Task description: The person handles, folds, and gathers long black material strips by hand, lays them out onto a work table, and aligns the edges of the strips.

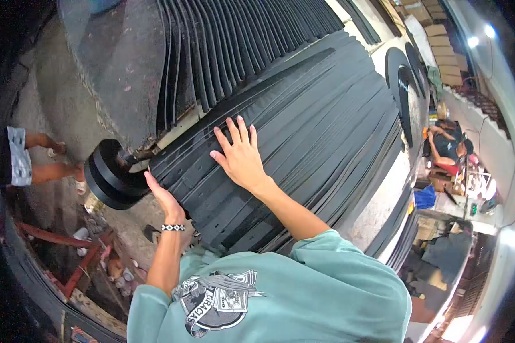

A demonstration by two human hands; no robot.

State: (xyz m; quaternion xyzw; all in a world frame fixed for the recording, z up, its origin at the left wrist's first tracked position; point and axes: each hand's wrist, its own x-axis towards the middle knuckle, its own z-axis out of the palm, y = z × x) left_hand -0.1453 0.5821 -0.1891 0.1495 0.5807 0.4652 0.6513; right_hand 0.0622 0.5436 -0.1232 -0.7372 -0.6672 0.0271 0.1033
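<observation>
A broad row of overlapping flat black strips (326,108) lies in front of me, with long seams running away from my body. Flat on top of these strips rests my right hand (241,157), its fingers spread and holding nothing. My left hand (167,200), with a black-and-white bracelet (173,227) at the wrist, is held along the left end of the row. Its fingers are stretched out and it appears to touch the strip ends. The palm side of the right hand is hidden.
Beyond the row stand more curved black strips (240,40) in a close series. A black round wheel-like part (114,174) sits at the left. Curved black pieces (403,86) lie at the right. One person's legs (46,154) show at left; another person (449,143) is far right.
</observation>
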